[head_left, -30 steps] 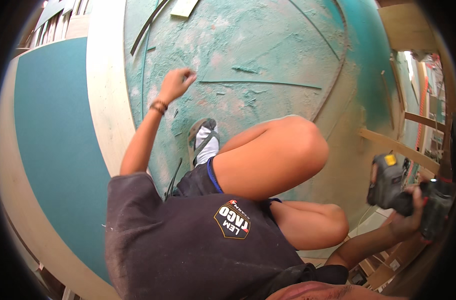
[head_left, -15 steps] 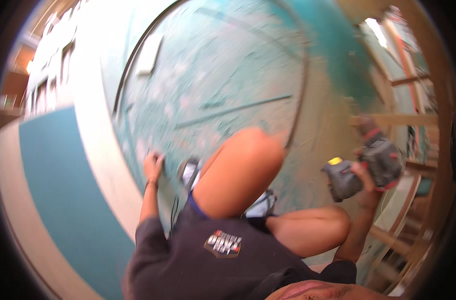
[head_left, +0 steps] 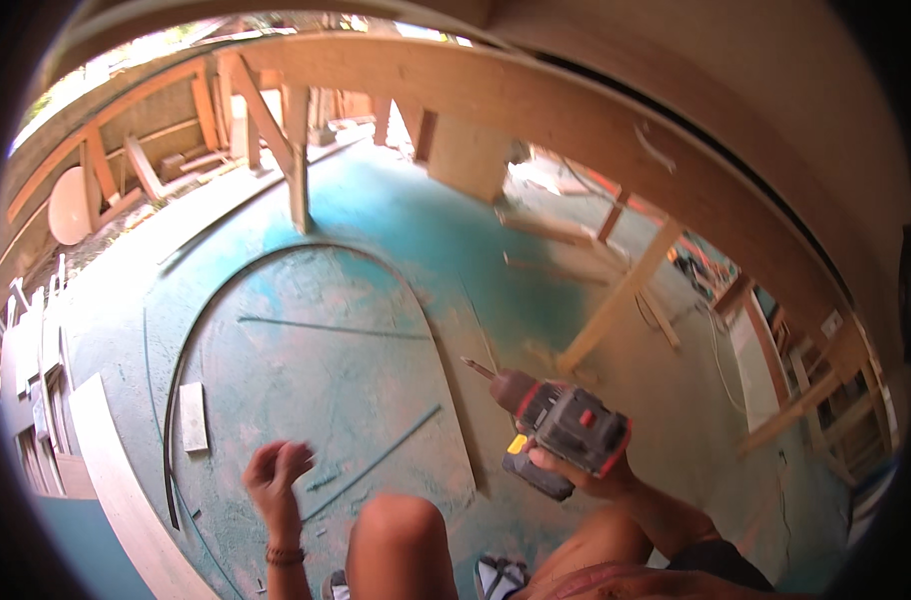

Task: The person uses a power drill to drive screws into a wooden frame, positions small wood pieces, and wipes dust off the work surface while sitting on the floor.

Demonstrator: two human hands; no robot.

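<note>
Our right hand point(head_left: 576, 470) is wrapped around the handle of a cordless drill point(head_left: 561, 425), grey and black with red trim and a yellow tab by the base. The grip is full and closed on the tool. We hold the drill up over the floor at near right, its bit point(head_left: 476, 367) pointing to the far left and slightly up.

Our left hand point(head_left: 276, 470) hangs in the air at near left, fingers curled loosely inward, holding nothing that we can make out; it is a little blurred. A beaded band point(head_left: 286, 553) sits on that wrist. A bare knee point(head_left: 396, 525) rises between the two arms, and a shoe point(head_left: 501, 577) shows at the near edge.

Below us lies a teal floor point(head_left: 406, 230), dusty and scuffed pale in the middle. A dark thin strip point(head_left: 276, 265) curves in an arch across it, from near left up and over to the right. A straight thin rod point(head_left: 331, 327) crosses inside the arch, and another point(head_left: 376, 463) lies slantwise near our left hand. A small pale block point(head_left: 193, 415) lies just inside the arch on the left. A long pale board point(head_left: 126, 495) runs along the left edge.

On the far side stands a timber frame: a heavy curved beam point(head_left: 576, 115), upright posts point(head_left: 298, 160) and a slanted brace point(head_left: 621, 295) on the right. Loose timber offcuts point(head_left: 546, 225) lie on the floor beyond the arch.
</note>
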